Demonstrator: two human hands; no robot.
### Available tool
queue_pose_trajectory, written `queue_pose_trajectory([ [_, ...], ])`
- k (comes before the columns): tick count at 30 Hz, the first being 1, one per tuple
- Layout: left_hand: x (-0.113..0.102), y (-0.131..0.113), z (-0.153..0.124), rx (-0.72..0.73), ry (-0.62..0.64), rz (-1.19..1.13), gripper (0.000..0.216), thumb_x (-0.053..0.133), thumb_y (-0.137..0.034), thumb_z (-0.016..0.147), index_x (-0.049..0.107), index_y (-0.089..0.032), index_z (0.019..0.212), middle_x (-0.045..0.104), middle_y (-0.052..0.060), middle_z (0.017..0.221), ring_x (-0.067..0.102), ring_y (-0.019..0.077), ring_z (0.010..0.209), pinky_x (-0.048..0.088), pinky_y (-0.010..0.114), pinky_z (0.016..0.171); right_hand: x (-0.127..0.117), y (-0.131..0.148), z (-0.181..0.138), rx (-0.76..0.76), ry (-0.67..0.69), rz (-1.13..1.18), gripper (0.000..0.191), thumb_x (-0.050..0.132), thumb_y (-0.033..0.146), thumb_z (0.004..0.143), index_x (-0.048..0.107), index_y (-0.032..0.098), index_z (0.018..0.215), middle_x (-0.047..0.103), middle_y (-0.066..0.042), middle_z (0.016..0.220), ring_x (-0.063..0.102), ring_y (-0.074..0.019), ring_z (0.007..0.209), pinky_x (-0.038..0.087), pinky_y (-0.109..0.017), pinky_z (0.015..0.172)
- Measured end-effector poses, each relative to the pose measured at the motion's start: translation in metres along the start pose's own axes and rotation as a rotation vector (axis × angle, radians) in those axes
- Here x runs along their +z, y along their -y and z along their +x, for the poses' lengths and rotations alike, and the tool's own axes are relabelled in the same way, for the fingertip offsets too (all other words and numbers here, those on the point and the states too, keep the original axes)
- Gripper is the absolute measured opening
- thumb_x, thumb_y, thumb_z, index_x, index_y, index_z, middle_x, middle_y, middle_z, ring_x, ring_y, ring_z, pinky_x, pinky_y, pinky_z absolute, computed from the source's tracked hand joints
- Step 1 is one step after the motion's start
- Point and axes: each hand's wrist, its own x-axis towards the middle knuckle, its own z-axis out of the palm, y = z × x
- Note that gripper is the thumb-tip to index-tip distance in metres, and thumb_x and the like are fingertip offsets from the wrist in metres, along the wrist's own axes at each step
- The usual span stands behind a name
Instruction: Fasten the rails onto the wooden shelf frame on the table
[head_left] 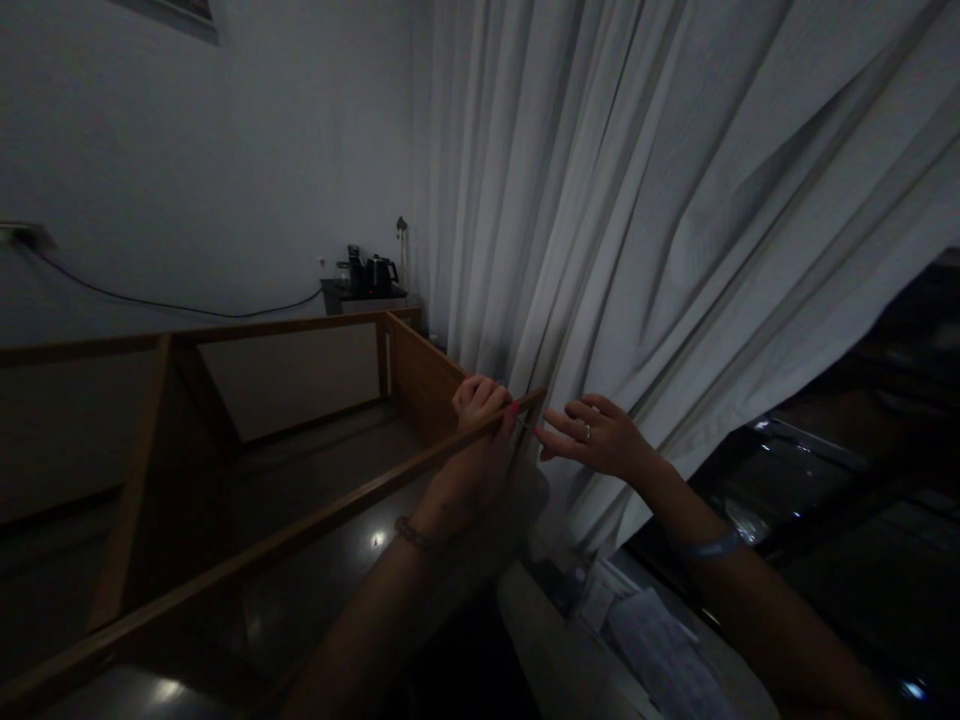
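Observation:
A brown wooden frame (375,488) with several open compartments runs from the lower left to the middle of the view. My left hand (471,475) is wrapped round the rail near its right-hand corner, fingers on the far side and thumb on the near side. Just right of that corner is my right hand (600,436), its index finger and thumb closed on a thin metal rod (523,423). The rod points at the rail's end beside my left thumb. Its exact kind is too small and dim to make out.
A long white curtain (570,200) hangs close behind my right hand. Black kettle-like appliances (379,272) stand on a small cabinet (367,302) by the wall, with a cable (187,312) running left. Papers (660,640) lie at lower right. The room is dim.

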Motion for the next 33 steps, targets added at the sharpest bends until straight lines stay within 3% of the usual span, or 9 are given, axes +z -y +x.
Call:
queue_pose_trajectory([
  [6, -0.002, -0.002, 0.001, 0.009, 0.01, -0.009, 0.024, 0.035, -0.025, 0.101, 0.049, -0.022, 0.081, 0.056, 0.005, 0.09, 0.047, 0.0236, 0.1, 0.04, 0.041, 0.096, -0.002, -0.009, 0.007, -0.001, 0.142, 0.093, 0.039, 0.062, 0.027, 0.096, 0.058, 0.058, 0.119, 0.072, 0.016, 0.095, 0.053, -0.0071, 0.07, 0.043, -0.023, 0.068],
  [11, -0.001, -0.004, 0.0, -0.016, -0.004, -0.006, 0.024, 0.037, -0.023, 0.1, 0.05, -0.021, 0.08, 0.057, 0.005, 0.09, 0.047, 0.0243, 0.102, 0.039, 0.042, 0.099, 0.011, -0.012, 0.008, -0.071, 0.024, 0.139, 0.022, 0.063, 0.031, 0.095, 0.067, 0.05, 0.105, 0.074, 0.014, 0.09, 0.054, -0.0073, 0.066, 0.045, -0.022, 0.064],
  [16, 0.0, -0.005, -0.001, -0.043, 0.008, 0.022, 0.022, 0.038, -0.022, 0.099, 0.052, -0.021, 0.082, 0.059, 0.005, 0.092, 0.049, 0.0248, 0.104, 0.04, 0.044, 0.099, 0.013, -0.019, 0.009, -0.077, 0.048, 0.248, 0.009, 0.066, 0.04, 0.092, 0.068, 0.044, 0.1, 0.075, 0.012, 0.103, 0.058, -0.0076, 0.073, 0.05, -0.022, 0.069],
  [23, -0.003, -0.008, 0.0, -0.003, 0.007, 0.043, 0.024, 0.036, -0.021, 0.099, 0.05, -0.022, 0.08, 0.057, 0.005, 0.09, 0.048, 0.0241, 0.098, 0.04, 0.043, 0.096, -0.003, -0.027, 0.035, -0.207, 0.336, 0.231, 0.019, 0.054, 0.046, 0.097, 0.07, 0.036, 0.094, 0.075, 0.006, 0.097, 0.062, -0.0099, 0.077, 0.051, -0.025, 0.072],
  [25, -0.003, -0.008, 0.0, 0.024, 0.015, 0.048, 0.024, 0.034, -0.02, 0.099, 0.05, -0.022, 0.081, 0.056, 0.005, 0.089, 0.048, 0.0235, 0.095, 0.039, 0.042, 0.096, 0.0, -0.024, 0.04, -0.192, 0.258, 0.304, 0.024, 0.055, 0.05, 0.096, 0.07, 0.034, 0.088, 0.075, 0.005, 0.089, 0.062, -0.01, 0.074, 0.052, -0.024, 0.071],
  [27, -0.002, -0.007, -0.001, 0.02, 0.016, 0.048, 0.026, 0.032, -0.021, 0.101, 0.049, -0.022, 0.081, 0.055, 0.004, 0.089, 0.048, 0.0233, 0.096, 0.038, 0.043, 0.097, 0.008, -0.018, 0.038, -0.121, 0.064, 0.402, 0.024, 0.059, 0.051, 0.093, 0.069, 0.032, 0.082, 0.073, 0.005, 0.08, 0.062, -0.0101, 0.071, 0.052, -0.023, 0.069],
  [30, 0.0, -0.005, -0.001, -0.01, 0.005, 0.038, 0.026, 0.032, -0.023, 0.101, 0.048, -0.021, 0.081, 0.055, 0.005, 0.09, 0.047, 0.0236, 0.099, 0.038, 0.042, 0.098, 0.026, 0.0, 0.029, 0.045, -0.164, 0.465, 0.029, 0.059, 0.048, 0.094, 0.067, 0.028, 0.075, 0.071, 0.003, 0.072, 0.062, -0.0115, 0.066, 0.052, -0.025, 0.064],
  [33, 0.002, -0.005, -0.001, -0.023, 0.001, 0.024, 0.027, 0.032, -0.024, 0.102, 0.047, -0.021, 0.08, 0.055, 0.005, 0.09, 0.047, 0.0235, 0.1, 0.039, 0.041, 0.095, 0.046, 0.031, 0.021, 0.302, -0.355, 0.492, 0.041, 0.046, 0.047, 0.1, 0.064, 0.024, 0.072, 0.069, -0.001, 0.068, 0.062, -0.0141, 0.063, 0.052, -0.029, 0.063],
])
